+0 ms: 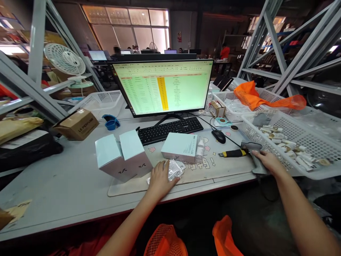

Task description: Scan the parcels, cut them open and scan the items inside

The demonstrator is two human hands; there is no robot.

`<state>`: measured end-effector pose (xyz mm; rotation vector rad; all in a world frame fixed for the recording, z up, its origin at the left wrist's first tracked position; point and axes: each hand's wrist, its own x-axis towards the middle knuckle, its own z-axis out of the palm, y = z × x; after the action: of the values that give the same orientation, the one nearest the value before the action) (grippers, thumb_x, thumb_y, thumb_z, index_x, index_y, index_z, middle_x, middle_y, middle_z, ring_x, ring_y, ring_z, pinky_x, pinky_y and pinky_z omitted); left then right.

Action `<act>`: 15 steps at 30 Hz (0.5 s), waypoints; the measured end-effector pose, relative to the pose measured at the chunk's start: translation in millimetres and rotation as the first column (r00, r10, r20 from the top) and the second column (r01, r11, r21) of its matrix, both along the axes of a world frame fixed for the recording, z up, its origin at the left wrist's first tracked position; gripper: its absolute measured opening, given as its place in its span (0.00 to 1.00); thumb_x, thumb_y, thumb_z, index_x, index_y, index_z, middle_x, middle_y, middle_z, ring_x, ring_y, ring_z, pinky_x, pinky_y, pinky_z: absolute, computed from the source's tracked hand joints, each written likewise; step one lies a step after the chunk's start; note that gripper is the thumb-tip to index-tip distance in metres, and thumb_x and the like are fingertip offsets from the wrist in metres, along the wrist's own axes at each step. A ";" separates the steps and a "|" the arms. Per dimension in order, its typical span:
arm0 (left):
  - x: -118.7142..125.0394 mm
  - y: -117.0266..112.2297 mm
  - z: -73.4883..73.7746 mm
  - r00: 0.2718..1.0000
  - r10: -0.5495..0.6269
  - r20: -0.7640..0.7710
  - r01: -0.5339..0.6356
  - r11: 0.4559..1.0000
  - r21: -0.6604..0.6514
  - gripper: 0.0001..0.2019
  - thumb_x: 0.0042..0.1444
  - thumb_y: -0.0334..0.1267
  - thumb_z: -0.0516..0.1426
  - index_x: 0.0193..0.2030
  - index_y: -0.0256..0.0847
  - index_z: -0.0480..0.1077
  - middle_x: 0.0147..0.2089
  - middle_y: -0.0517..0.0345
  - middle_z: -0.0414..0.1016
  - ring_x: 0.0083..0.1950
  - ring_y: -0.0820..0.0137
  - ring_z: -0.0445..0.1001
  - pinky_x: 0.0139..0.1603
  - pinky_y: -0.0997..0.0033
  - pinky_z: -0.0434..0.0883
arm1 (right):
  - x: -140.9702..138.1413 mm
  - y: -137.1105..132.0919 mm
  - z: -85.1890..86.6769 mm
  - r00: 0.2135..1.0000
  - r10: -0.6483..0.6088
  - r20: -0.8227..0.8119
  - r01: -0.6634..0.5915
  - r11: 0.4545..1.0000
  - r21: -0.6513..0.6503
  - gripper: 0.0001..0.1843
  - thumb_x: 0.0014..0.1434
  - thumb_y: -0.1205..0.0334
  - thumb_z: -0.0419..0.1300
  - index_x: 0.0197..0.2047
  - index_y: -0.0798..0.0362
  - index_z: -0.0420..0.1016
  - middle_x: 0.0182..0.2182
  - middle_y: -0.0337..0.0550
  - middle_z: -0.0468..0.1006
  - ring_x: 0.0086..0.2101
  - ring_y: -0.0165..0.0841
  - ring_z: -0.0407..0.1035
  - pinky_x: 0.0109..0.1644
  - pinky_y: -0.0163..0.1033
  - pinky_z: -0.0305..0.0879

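My left hand (160, 180) lies palm down at the mat's front edge, fingers extended and thumb apart. It rests against a clear plastic packet (176, 169), part of which is hidden under it. To its left stand two pale boxes (133, 147), each with a black squiggle. Just beyond the fingers sits a flat pale box (179, 146), with a clear bottle (200, 150) beside it. At the mat's right end, my right hand (268, 163) grips a grey barcode scanner (258, 164). A yellow-and-black utility knife (233, 153) lies left of the scanner.
A monitor (149, 90) stands behind a keyboard (173, 128) and a mouse (218, 136). On the right, a white basket (319, 170) holds several small bottles. A cardboard box (80, 125) and blue tape dispenser (111, 122) stand left. Metal frames (34, 85) flank the desk.
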<state>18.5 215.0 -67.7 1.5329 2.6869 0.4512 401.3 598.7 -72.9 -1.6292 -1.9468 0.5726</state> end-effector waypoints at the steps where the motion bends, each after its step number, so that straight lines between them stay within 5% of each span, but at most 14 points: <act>1: 0.1 -1.6 -1.8 1.000 -0.005 0.000 0.005 1.000 0.008 0.39 0.61 0.53 0.62 0.73 0.34 0.60 0.71 0.37 0.63 0.71 0.46 0.61 0.70 0.46 0.60 | 0.0 2.5 0.5 0.997 -0.022 0.070 0.024 0.999 -0.033 0.23 0.56 0.47 0.64 0.40 0.61 0.84 0.41 0.65 0.84 0.46 0.57 0.78 0.53 0.56 0.74; 3: -0.1 -4.0 -1.3 1.000 0.000 0.023 0.000 1.000 0.009 0.38 0.61 0.51 0.62 0.74 0.34 0.60 0.66 0.38 0.68 0.68 0.47 0.64 0.69 0.47 0.61 | -7.1 -3.2 6.3 0.978 -0.084 0.189 0.087 0.996 -0.005 0.27 0.57 0.45 0.64 0.44 0.64 0.84 0.44 0.70 0.82 0.50 0.62 0.76 0.56 0.60 0.70; 6: 1.3 -5.1 7.2 0.994 0.038 0.103 -0.037 0.999 -0.010 0.40 0.59 0.48 0.65 0.75 0.36 0.58 0.60 0.42 0.71 0.63 0.49 0.68 0.65 0.51 0.65 | -50.2 -31.5 25.5 0.971 -0.093 0.220 0.034 0.965 0.261 0.27 0.63 0.48 0.59 0.53 0.63 0.81 0.50 0.68 0.79 0.53 0.57 0.74 0.59 0.58 0.68; 8: 4.1 -5.7 15.3 0.986 0.065 0.152 -0.061 0.998 -0.035 0.41 0.58 0.46 0.65 0.75 0.37 0.56 0.59 0.43 0.70 0.60 0.51 0.70 0.61 0.55 0.68 | -103.3 -52.8 40.7 0.973 0.140 0.185 -0.194 0.929 0.316 0.23 0.67 0.54 0.55 0.54 0.61 0.80 0.50 0.63 0.80 0.52 0.49 0.75 0.59 0.51 0.69; 10: 6.7 -9.8 22.3 0.980 0.081 0.180 -0.073 0.996 -0.050 0.41 0.59 0.44 0.64 0.76 0.40 0.54 0.61 0.44 0.70 0.59 0.52 0.72 0.56 0.58 0.70 | -167.1 -65.7 52.5 0.876 0.429 0.219 -0.476 0.843 0.252 0.21 0.68 0.57 0.53 0.56 0.59 0.79 0.52 0.57 0.80 0.53 0.43 0.74 0.59 0.45 0.69; 15: -0.8 -50.4 20.4 0.952 0.175 0.251 -0.167 0.985 -0.053 0.35 0.61 0.52 0.58 0.73 0.45 0.57 0.65 0.47 0.69 0.62 0.52 0.72 0.52 0.60 0.72 | -294.9 -52.1 60.9 0.734 0.607 0.305 -0.675 0.702 0.227 0.20 0.67 0.67 0.53 0.59 0.58 0.78 0.59 0.52 0.78 0.61 0.40 0.68 0.67 0.41 0.60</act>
<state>17.7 164.6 -47.3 1.1483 2.6187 0.5663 106.3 546.5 -12.0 -0.7844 -2.6205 0.3004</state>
